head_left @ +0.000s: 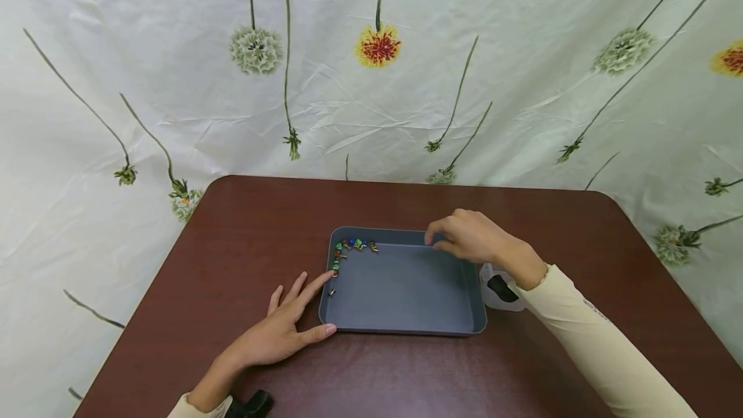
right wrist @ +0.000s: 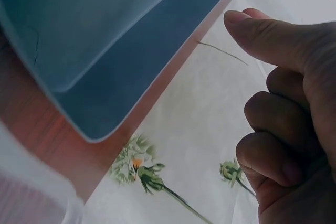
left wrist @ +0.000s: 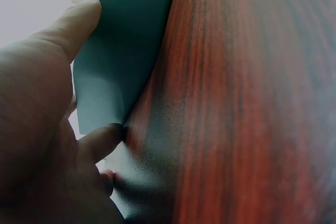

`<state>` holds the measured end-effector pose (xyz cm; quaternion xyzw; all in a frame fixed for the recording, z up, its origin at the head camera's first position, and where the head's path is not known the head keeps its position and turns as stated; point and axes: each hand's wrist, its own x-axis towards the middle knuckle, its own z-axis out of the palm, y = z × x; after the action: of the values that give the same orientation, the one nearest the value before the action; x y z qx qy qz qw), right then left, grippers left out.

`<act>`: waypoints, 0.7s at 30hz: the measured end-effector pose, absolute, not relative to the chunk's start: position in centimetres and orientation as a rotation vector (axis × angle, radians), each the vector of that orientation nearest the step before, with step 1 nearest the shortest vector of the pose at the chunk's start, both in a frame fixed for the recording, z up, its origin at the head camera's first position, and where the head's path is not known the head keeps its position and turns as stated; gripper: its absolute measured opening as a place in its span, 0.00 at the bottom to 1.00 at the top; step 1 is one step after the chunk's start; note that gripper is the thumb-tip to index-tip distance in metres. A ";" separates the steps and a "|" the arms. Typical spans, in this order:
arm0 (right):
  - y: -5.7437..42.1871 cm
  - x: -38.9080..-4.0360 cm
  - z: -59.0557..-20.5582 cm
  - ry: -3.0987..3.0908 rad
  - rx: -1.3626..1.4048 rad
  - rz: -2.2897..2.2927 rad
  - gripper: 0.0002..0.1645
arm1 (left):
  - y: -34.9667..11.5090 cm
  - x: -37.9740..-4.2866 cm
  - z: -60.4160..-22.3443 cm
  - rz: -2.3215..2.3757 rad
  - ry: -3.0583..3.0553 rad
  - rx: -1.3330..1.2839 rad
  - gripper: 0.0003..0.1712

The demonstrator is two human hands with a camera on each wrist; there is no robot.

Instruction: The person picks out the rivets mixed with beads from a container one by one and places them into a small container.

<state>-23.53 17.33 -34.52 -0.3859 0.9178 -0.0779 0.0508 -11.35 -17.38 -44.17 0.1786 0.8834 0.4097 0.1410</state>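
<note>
A shallow grey-blue tray (head_left: 406, 289) lies on the table. Small coloured beads and gold-toned pieces (head_left: 358, 244) run in a bent line along its back left corner; a single small metallic piece (head_left: 332, 293) lies apart near the left wall. My left hand (head_left: 278, 334) has its fingers spread, the index fingertip by the tray's left rim and the thumb by the front left corner. Above the tray's back right part hovers my right hand (head_left: 471, 235). In the right wrist view its thumb (right wrist: 268, 38) and index finger come together, the other fingers curled; no held thing shows.
A translucent white container (head_left: 492, 292) stands just right of the tray, partly hidden by the right forearm. The dark red-brown wooden table (head_left: 278, 211) ends at the back against a white cloth (head_left: 325, 95) with a flower print.
</note>
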 end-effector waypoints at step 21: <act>14.0 -25.4 -35.9 2.758 -1.161 -0.197 0.09 | -17.4 -11.3 -44.1 1.192 2.564 0.524 0.48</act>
<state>-25.43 14.00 -35.89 -0.3862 0.9173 -0.0654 0.0715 -11.32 -17.36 -44.09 0.1805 0.8837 0.4109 0.1327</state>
